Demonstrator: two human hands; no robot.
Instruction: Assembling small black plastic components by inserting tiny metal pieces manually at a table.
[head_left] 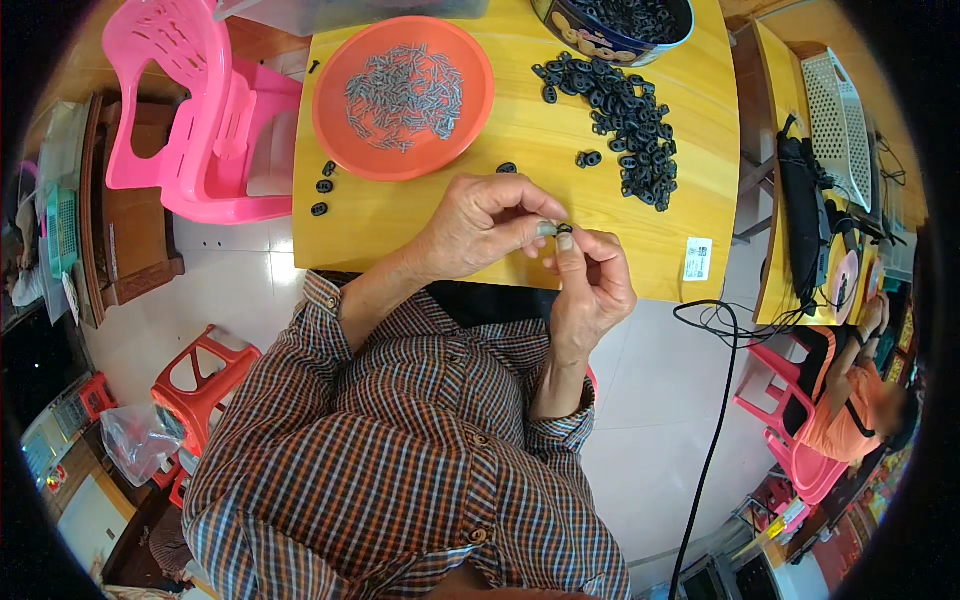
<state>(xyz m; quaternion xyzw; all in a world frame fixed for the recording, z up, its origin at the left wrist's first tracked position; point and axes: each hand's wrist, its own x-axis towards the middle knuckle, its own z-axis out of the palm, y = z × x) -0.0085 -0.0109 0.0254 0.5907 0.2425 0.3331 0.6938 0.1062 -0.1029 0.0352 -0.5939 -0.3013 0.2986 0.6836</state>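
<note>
Over the near edge of the yellow table, both hands meet fingertip to fingertip around a small black plastic piece (565, 229). My right hand (592, 285) pinches it between thumb and fingers. My left hand (478, 228) is closed in a pinch right beside it; whatever those fingertips hold is too small to make out. A single black oval piece (507, 168) lies just beyond my left hand. Farther off, an orange plate (478, 128) carries many small grey metal pieces. To the right spreads a loose pile of black oval pieces (640, 135) with holes.
A round tin (600, 45) full of black pieces stands at the table's far edge. Several black pieces (324, 186) lie by the left edge, and a white label (698, 259) at the right. A pink chair (215, 130) stands left; a black cable (715, 420) hangs right. Another person (850, 405) sits far right.
</note>
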